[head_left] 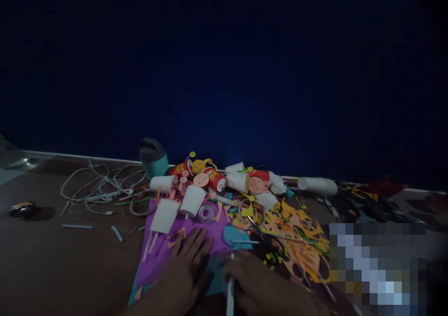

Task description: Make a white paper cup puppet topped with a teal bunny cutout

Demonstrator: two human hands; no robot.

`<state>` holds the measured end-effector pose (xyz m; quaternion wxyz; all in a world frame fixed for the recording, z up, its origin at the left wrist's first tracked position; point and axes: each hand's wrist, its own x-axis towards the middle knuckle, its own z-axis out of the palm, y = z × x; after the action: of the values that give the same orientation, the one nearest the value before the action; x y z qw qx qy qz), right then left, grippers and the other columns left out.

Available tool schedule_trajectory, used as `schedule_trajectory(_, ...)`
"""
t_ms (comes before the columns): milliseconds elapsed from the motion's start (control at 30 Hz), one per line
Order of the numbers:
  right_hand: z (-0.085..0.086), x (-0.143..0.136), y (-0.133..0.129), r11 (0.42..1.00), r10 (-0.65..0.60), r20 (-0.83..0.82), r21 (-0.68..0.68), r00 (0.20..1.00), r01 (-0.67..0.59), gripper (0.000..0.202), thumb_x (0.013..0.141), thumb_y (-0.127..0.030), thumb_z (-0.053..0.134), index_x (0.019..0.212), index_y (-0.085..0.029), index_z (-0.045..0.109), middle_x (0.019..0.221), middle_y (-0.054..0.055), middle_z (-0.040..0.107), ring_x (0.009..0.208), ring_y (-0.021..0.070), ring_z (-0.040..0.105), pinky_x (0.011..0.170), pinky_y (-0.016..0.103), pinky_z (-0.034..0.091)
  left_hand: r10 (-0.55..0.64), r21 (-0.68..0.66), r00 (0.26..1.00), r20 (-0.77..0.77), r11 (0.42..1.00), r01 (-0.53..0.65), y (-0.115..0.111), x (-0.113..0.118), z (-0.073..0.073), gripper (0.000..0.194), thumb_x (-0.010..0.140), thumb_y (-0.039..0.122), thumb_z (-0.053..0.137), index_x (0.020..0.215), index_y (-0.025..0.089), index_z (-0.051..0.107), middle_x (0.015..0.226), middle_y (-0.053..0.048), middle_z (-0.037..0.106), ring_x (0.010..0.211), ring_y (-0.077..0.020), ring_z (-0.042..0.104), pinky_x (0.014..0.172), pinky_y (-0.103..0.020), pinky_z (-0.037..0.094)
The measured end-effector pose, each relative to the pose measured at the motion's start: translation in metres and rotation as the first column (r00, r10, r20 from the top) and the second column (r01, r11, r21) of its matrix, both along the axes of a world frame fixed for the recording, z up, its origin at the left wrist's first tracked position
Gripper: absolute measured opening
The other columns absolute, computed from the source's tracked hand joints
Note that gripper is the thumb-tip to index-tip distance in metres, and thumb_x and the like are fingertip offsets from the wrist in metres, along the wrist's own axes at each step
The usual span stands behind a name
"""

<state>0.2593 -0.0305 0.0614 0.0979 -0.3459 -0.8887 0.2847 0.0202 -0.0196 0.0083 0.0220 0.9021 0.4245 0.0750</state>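
My left hand [187, 271] lies flat on the purple sheet [149, 262] and the teal sheet [215, 274], its fingers stretched forward and holding nothing. At the lower middle my right hand [254, 278] has its fingers closed round a thin white stick [230, 290], which points toward the front edge. Just past my left fingertips stands a white paper cup [165, 215] with straws under it, beside a second white cup [192, 200] and a roll of tape [206, 212]. A blue round cutout [236, 236] lies beyond my right hand.
Orange and yellow paper scraps [297, 222] and black scissors [268, 241] lie to the right. Red cups [215, 179] and a teal bottle [154, 159] are at the back. Tangled white cables [101, 187] and a shiny round object [22, 208] are on the left.
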Motion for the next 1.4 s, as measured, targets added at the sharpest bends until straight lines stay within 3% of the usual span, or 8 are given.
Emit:
schedule_trajectory(133, -0.011, 0.004, -0.002, 0.991, 0.058, 0.063, 0.115, 0.996, -0.065, 0.039, 0.075, -0.007, 0.045, 0.112, -0.019, 0.052, 0.128, 0.010, 0.053, 0.119, 0.0222, 0.043, 0.108, 0.039, 0.022, 0.017, -0.044, 1.000, -0.007, 0.999, -0.017, 0.004, 0.001, 0.002, 0.059, 0.094, 0.032, 0.038, 0.145, 0.030, 0.008, 0.153, -0.002, 0.019, 0.139, -0.0250, 0.018, 0.110, -0.056, 0.018)
schedule_trajectory(333, -0.017, 0.031, 0.001, 0.958, -0.272, 0.082, 0.121, 0.959, 0.261, 0.026, 0.080, -0.010, 0.045, 0.101, -0.023, 0.054, 0.107, 0.007, 0.061, 0.097, 0.0233, 0.053, 0.085, 0.036, 0.041, 0.036, -0.072, 0.999, -0.003, 0.997, -0.036, 0.008, 0.002, 0.004, 0.066, 0.090, 0.032, 0.044, 0.145, 0.031, 0.008, 0.153, -0.002, 0.018, 0.140, -0.0272, 0.014, 0.109, -0.060, 0.012)
schedule_trajectory(533, -0.007, 0.032, 0.015, 0.759, -0.651, -0.235, -0.191, 0.722, 0.622, 0.005, 0.087, -0.026, 0.046, 0.086, -0.023, 0.042, 0.079, 0.000, 0.059, 0.062, 0.0143, 0.053, 0.057, 0.025, 0.043, 0.068, -0.132, 0.998, 0.006, 0.989, -0.067, 0.011, 0.000, 0.005, 0.070, 0.087, 0.055, 0.041, 0.145, 0.033, 0.010, 0.154, -0.004, 0.016, 0.139, -0.0340, 0.011, 0.108, -0.063, 0.011)
schedule_trajectory(733, -0.010, 0.010, -0.001, 0.987, -0.157, -0.211, -0.056, 0.965, 0.149, 0.015, 0.081, -0.021, 0.058, 0.092, -0.023, 0.048, 0.105, 0.004, 0.061, 0.098, 0.0197, 0.055, 0.085, 0.030, 0.043, 0.085, -0.142, 0.996, 0.026, 0.987, -0.080, 0.012, 0.002, 0.005, 0.070, 0.087, 0.058, 0.040, 0.145, 0.035, 0.009, 0.154, -0.002, 0.013, 0.140, -0.0351, 0.007, 0.108, -0.063, 0.011)
schedule_trajectory(867, -0.018, 0.011, -0.004, 0.997, -0.012, -0.143, 0.073, 0.990, 0.022, 0.013, 0.081, -0.020, 0.058, 0.092, -0.022, 0.051, 0.112, 0.006, 0.061, 0.105, 0.0213, 0.051, 0.096, 0.034, 0.036, 0.066, -0.125, 0.998, 0.025, 0.990, -0.062, 0.012, 0.002, 0.004, 0.061, 0.093, 0.040, 0.037, 0.145, 0.033, 0.006, 0.154, -0.002, 0.011, 0.140, -0.0312, 0.007, 0.109, -0.060, 0.012)
schedule_trajectory(1000, -0.022, 0.022, 0.001, 0.992, -0.126, -0.157, -0.022, 0.980, 0.124, 0.018, 0.079, -0.018, 0.058, 0.096, -0.022, 0.052, 0.099, 0.006, 0.062, 0.093, 0.0207, 0.054, 0.084, 0.033, 0.041, 0.006, -0.111, 1.000, 0.002, 0.994, -0.006, 0.007, 0.007, 0.002, 0.066, 0.090, 0.029, 0.044, 0.145, 0.036, 0.008, 0.155, -0.001, 0.009, 0.140, -0.0319, 0.008, 0.109, -0.060, 0.014)
schedule_trajectory(1167, -0.028, 0.027, 0.005, 0.865, -0.398, -0.406, -0.464, 0.822, 0.189, 0.008, 0.088, -0.027, 0.049, 0.091, -0.023, 0.043, 0.094, 0.004, 0.058, 0.075, 0.0150, 0.052, 0.066, 0.026, 0.043, 0.012, -0.048, 1.000, -0.013, 0.999, -0.013, 0.004, 0.021, -0.002, 0.057, 0.093, 0.034, 0.039, 0.144, 0.037, 0.013, 0.155, -0.002, 0.013, 0.139, -0.0332, 0.014, 0.107, -0.060, 0.015)
schedule_trajectory(1400, -0.010, 0.020, 0.002, 0.815, -0.535, -0.548, -0.535, 0.643, 0.222, 0.021, 0.088, -0.042, 0.051, 0.084, -0.025, 0.038, 0.092, 0.003, 0.056, 0.087, 0.0185, 0.051, 0.080, 0.032, 0.040, -0.003, 0.017, 1.000, 0.010, 1.000, 0.002, 0.011, 0.038, -0.001, 0.055, 0.095, 0.042, 0.033, 0.145, 0.033, 0.013, 0.152, -0.006, 0.023, 0.137, -0.0348, 0.019, 0.106, -0.061, 0.015)
